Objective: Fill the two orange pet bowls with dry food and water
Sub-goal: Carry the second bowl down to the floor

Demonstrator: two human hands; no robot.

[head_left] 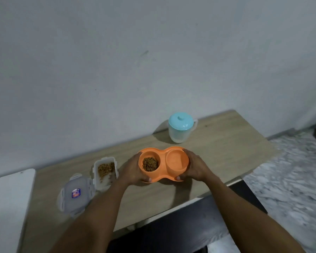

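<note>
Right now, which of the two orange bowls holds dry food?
The left bowl, beside the left hand, holds brown kibble; the right bowl shows only bare orange.

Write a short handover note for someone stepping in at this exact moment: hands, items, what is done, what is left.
Left hand and right hand grip the two ends of the orange double bowl above the table.
Left bowl holds dry food; whether the right bowl has water cannot be told.
Food container stands open, its lid beside it. Lidded jug stands behind.
Left: confirm water, close the container.
</note>
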